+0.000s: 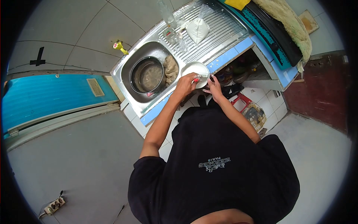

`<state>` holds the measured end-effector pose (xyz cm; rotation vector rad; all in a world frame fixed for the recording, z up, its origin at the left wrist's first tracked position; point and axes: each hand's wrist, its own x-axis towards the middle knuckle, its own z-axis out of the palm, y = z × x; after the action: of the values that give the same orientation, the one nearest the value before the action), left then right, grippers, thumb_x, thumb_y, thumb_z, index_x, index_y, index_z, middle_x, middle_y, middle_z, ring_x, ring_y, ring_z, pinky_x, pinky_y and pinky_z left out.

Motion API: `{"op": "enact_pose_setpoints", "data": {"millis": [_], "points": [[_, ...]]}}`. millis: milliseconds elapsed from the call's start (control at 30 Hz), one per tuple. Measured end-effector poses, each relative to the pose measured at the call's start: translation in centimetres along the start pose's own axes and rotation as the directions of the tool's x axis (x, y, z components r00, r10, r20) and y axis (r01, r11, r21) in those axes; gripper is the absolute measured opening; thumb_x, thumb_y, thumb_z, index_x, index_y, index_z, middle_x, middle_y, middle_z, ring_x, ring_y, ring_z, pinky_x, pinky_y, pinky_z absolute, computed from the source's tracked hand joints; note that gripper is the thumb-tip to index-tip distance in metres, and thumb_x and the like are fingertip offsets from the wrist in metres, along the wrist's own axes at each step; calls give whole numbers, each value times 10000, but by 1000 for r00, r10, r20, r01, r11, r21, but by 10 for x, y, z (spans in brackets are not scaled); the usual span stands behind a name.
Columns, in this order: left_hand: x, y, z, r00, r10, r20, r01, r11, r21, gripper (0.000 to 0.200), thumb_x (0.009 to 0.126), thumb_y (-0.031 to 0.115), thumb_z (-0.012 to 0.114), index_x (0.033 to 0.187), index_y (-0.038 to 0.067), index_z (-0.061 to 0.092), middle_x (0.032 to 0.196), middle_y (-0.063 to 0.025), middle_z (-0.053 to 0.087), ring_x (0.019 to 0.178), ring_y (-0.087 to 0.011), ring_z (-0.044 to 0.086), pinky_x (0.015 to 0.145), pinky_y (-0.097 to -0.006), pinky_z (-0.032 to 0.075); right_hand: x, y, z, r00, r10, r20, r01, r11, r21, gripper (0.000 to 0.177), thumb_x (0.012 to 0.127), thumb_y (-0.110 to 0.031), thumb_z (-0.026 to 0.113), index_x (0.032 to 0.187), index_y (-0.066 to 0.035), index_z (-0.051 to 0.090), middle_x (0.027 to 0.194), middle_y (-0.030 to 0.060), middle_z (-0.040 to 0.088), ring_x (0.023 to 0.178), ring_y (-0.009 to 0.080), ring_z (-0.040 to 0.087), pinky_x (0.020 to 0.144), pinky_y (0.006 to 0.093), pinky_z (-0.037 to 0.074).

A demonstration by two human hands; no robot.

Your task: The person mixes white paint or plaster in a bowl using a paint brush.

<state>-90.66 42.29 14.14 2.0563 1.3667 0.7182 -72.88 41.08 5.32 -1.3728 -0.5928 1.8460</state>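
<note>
A white bowl (192, 68) with white contents sits at the front edge of the steel sink counter, close to my body. Over its near left side, my left hand (185, 84) is closed in a pinch, with a small red bit and something whitish at its fingertips; I cannot tell what it is. My right hand (214, 89) is at the bowl's right side, thumb and fingers gripping around its rim. Behind the bowl, a clear plastic bag of white powder (197, 30) rests on the ribbed drainboard (220, 22).
In the sink basin (128, 87) are a dark round pot (149, 74) holding cloudy water and a brown cloth (171, 70). A yellow tap (120, 47) is on the wall. Clear glassware (170, 35) stands beside the bag. A red stool (242, 101) is on the floor at right.
</note>
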Motion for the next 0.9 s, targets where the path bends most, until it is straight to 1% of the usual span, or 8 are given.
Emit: {"op": "enact_pose_setpoints", "data": {"millis": [167, 300, 367, 400, 567, 633, 833, 900], "points": [[-4, 1, -27, 990, -62, 128, 68, 997, -42, 221, 733, 39, 596, 943, 67, 660, 902, -130, 642, 812, -336, 614, 711, -375, 485, -2, -1, 2, 1000, -10, -19, 10, 1000, -25, 439, 947, -206, 481, 1361, -166, 340, 1021, 98, 534, 930, 172, 532, 704, 388, 545], [5, 1, -37, 998, -21, 51, 20, 1000, 18, 212, 752, 47, 585, 951, 63, 654, 910, -125, 640, 827, -338, 611, 718, -380, 484, -3, -3, 3, 1000, -14, 6, 14, 1000, -23, 445, 953, -215, 473, 1368, -157, 323, 1044, 114, 531, 953, 187, 539, 704, 391, 549], [12, -3, -32, 991, 73, -109, -65, 995, 75, 217, 734, 5, 548, 926, 56, 638, 935, -115, 628, 788, -355, 596, 677, -404, 482, -3, -3, 2, 1000, -9, 13, 10, 999, -33, 463, 958, -230, 464, 1375, -130, 289, 1127, 142, 498, 1001, 223, 538, 740, 410, 542], [14, -5, -30, 991, 32, -129, -21, 996, 89, 188, 760, 19, 538, 926, 53, 620, 917, -123, 619, 781, -364, 592, 656, -422, 476, -2, -1, 1, 1000, -5, 19, 6, 999, -41, 485, 963, -244, 455, 1383, -104, 256, 1210, 171, 465, 1049, 259, 537, 776, 429, 534], [-4, 1, -9, 978, -40, -203, 86, 971, 224, 98, 796, 79, 541, 880, 41, 575, 852, -137, 592, 724, -372, 586, 599, -459, 470, 7, 8, 0, 1000, 0, -14, 0, 1000, -12, 526, 958, -255, 469, 1385, -91, 209, 1215, 185, 447, 1040, 277, 531, 800, 435, 525], [-13, 10, -3, 957, -144, -250, 225, 916, 333, 95, 764, 72, 563, 845, 24, 577, 863, -155, 586, 700, -379, 590, 587, -454, 464, 7, 8, 1, 1000, 2, -28, -2, 1000, 17, 537, 955, -255, 476, 1382, -90, 194, 1215, 188, 445, 1038, 278, 530, 811, 438, 521], [-18, 36, 20, 927, -253, -277, 333, 894, 300, 149, 748, 121, 596, 825, -8, 594, 788, -189, 572, 642, -381, 591, 565, -456, 461, 6, 7, 3, 997, 15, -73, -10, 998, 65, 547, 927, -222, 528, 1334, -104, 182, 1239, 210, 371, 1091, 300, 452, 800, 467, 531], [-16, 40, 24, 911, -238, -336, 314, 930, 191, 163, 763, 142, 602, 793, -17, 619, 741, -201, 586, 628, -382, 594, 569, -450, 463, 7, 8, 1, 999, 20, -40, -17, 997, 77, 554, 921, -226, 539, 1323, -106, 177, 1241, 217, 367, 1105, 301, 443, 800, 469, 528]]}}
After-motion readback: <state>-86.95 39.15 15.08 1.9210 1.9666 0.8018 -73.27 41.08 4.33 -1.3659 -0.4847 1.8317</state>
